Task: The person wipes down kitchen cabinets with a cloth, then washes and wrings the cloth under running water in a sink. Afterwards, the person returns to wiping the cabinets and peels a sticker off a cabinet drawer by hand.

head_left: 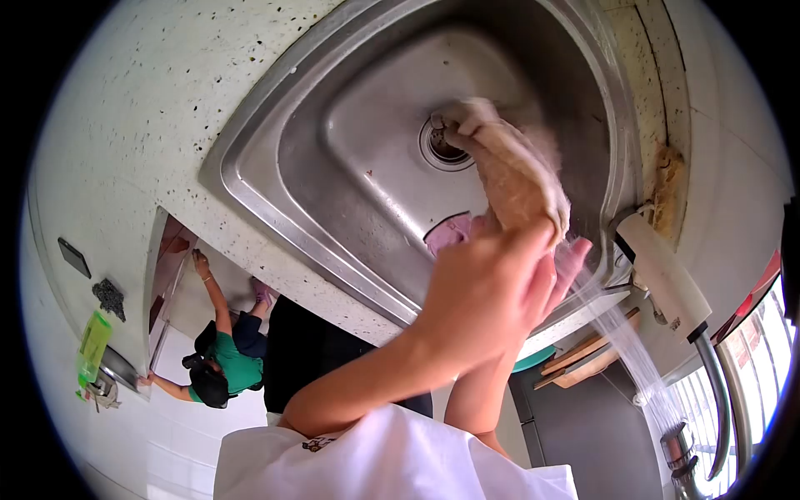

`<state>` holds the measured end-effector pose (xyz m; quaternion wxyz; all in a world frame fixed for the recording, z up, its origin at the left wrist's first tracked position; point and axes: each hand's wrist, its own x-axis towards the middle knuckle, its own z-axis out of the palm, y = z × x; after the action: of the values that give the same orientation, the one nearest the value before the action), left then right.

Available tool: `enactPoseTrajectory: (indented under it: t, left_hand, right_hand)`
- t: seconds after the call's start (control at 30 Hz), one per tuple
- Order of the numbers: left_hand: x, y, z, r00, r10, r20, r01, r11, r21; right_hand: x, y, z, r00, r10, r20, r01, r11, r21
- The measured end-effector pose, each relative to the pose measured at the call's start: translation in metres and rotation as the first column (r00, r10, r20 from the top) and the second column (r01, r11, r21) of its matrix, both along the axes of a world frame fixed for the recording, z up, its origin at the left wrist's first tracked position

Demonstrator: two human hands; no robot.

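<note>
A wet, pale pinkish-brown cloth [508, 171] hangs over the steel sink [367, 142], its far end near the drain, smeared by motion. My left hand [492, 271] is closed round the near end of the cloth. Behind it and partly hidden, my right hand [567, 271] presses against the same bunched end, with some fingers showing. A stream of water [621, 337] from the faucet [677, 446] meets the hands. Beside my left hand, a small pink piece with a dark edge [447, 232] shows low in the sink; whether it belongs to the cloth is unclear.
A speckled counter [192, 100] surrounds the sink. A white-and-grey curved fixture [667, 271] stands at the right, with wooden boards [587, 354] below it. At the left are a phone-like dark object [74, 257], a green packet [93, 346] and another person [225, 358] in green.
</note>
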<state>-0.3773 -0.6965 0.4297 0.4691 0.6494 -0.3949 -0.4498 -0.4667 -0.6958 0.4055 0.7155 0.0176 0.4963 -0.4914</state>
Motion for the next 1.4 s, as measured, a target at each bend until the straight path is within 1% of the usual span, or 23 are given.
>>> enactPoseTrajectory:
  t: [0.03, 0.1, 0.13, 0.2, 0.33, 0.37, 0.4, 0.43, 0.5, 0.53, 0.57, 0.6, 0.63, 0.7, 0.73, 0.77, 0.87, 0.93, 1.03, 1.1, 1.17, 1.33, 1.4]
  left_hand:
    - [-0.006, -0.002, 0.012, 0.972, -0.193, 0.134, 0.161, 0.962, 0.221]
    - [-0.021, 0.003, 0.018, 0.819, -0.398, 0.413, 0.298, 0.91, 0.288]
    - [-0.022, 0.007, 0.017, 0.823, -0.394, 0.409, 0.294, 0.912, 0.287]
    - [-0.016, 0.014, 0.012, 0.684, -0.526, 0.506, 0.466, 0.848, 0.252]
    - [-0.004, 0.034, 0.007, 0.719, -0.546, 0.431, 0.517, 0.834, 0.195]
    - [0.004, 0.04, 0.0, 0.886, -0.446, 0.126, 0.434, 0.894, 0.112]
    - [0.008, 0.043, -0.007, 0.931, -0.304, -0.204, 0.323, 0.944, 0.066]
    - [0.006, 0.044, -0.015, 0.93, -0.305, -0.206, 0.324, 0.944, 0.065]
    - [0.002, 0.044, -0.031, 0.977, 0.024, -0.214, 0.059, 0.926, 0.373]
    - [-0.002, 0.036, -0.042, 0.806, 0.232, -0.545, 0.055, 0.886, 0.46]
    - [-0.007, 0.025, -0.054, 0.491, 0.431, -0.757, 0.09, 0.839, 0.536]
    - [-0.009, 0.019, -0.071, 0.4, 0.438, -0.805, 0.172, 0.827, 0.535]
    - [-0.013, 0.013, -0.068, 0.399, 0.438, -0.806, 0.172, 0.827, 0.535]
    - [-0.028, -0.004, -0.059, 0.46, 0.437, -0.773, 0.052, 0.856, 0.515]
    - [-0.037, -0.006, -0.055, 0.428, 0.474, -0.769, -0.012, 0.854, 0.52]
    - [-0.051, -0.006, -0.06, 0.313, 0.54, -0.781, -0.053, 0.831, 0.554]
    - [-0.054, -0.009, -0.066, 0.27, 0.596, -0.756, 0.024, 0.781, 0.624]
    - [-0.055, -0.015, -0.074, 0.077, 0.587, -0.806, 0.071, 0.803, 0.592]
    - [-0.059, -0.023, -0.071, 0.063, 0.618, -0.784, 0.013, 0.785, 0.62]
    - [-0.064, -0.027, -0.078, 0.093, 0.639, -0.764, -0.064, 0.769, 0.636]
    - [-0.059, -0.029, -0.077, 0.122, 0.662, -0.74, -0.143, 0.749, 0.647]
    - [-0.041, 0.0, -0.083, 0.288, 0.721, -0.63, 0.066, 0.641, 0.765]
    - [-0.042, 0.016, -0.094, 0.346, 0.663, -0.664, 0.078, 0.685, 0.725]
  right_hand:
    - [0.002, -0.001, 0.001, 0.999, 0.005, -0.046, -0.005, 1.0, 0.003]
    - [0.004, 0.001, 0.005, 0.991, 0.023, -0.131, -0.022, 1.0, 0.007]
    - [0.005, 0.001, 0.006, 0.985, 0.038, -0.169, -0.037, 0.999, 0.011]
    - [0.004, 0.003, 0.007, 0.971, 0.059, -0.233, -0.058, 0.998, 0.012]
    - [-0.011, 0.002, 0.001, 0.931, 0.091, -0.353, -0.096, 0.995, 0.002]
    - [-0.021, 0.0, -0.008, 0.931, 0.091, -0.354, -0.096, 0.995, 0.004]
    - [-0.037, -0.005, -0.022, 0.993, 0.109, -0.05, -0.11, 0.994, -0.019]
    - [-0.052, -0.005, -0.033, 0.958, 0.124, 0.259, -0.115, 0.992, -0.047]
    - [-0.022, -0.01, -0.015, 0.998, 0.025, -0.058, -0.018, 0.993, 0.12]
    - [-0.009, -0.011, -0.01, 0.989, -0.015, -0.149, 0.033, 0.992, 0.124]
    - [-0.002, -0.011, -0.008, 0.969, -0.052, -0.24, 0.084, 0.989, 0.124]
    - [-0.006, -0.004, -0.01, 0.962, 0.027, -0.27, 0.001, 0.995, 0.104]
    - [-0.007, 0.002, -0.01, 0.962, 0.027, -0.271, 0.001, 0.995, 0.103]
    - [-0.008, 0.011, -0.005, 0.813, 0.09, -0.576, -0.048, 0.995, 0.088]
    - [-0.008, 0.013, 0.002, 0.736, 0.068, -0.674, -0.017, 0.997, 0.081]
    - [-0.005, 0.015, 0.013, 0.718, 0.03, -0.695, 0.062, 0.992, 0.107]
    - [-0.014, 0.031, 0.033, 0.667, 0.012, -0.745, 0.132, 0.982, 0.134]
    - [-0.022, 0.04, 0.048, 0.647, -0.011, -0.762, 0.145, 0.983, 0.108]
    - [-0.04, 0.048, 0.057, 0.59, -0.001, -0.807, 0.105, 0.992, 0.075]
    - [-0.07, 0.053, 0.05, 0.633, -0.002, -0.774, 0.032, 0.999, 0.023]
    - [-0.086, 0.05, 0.041, 0.614, 0.071, -0.786, 0.0, 0.996, 0.09]
    - [-0.08, 0.031, -0.009, 0.757, -0.103, -0.645, 0.099, 0.994, -0.042]
    - [-0.043, 0.017, -0.03, 0.791, -0.059, -0.609, -0.015, 0.993, -0.117]
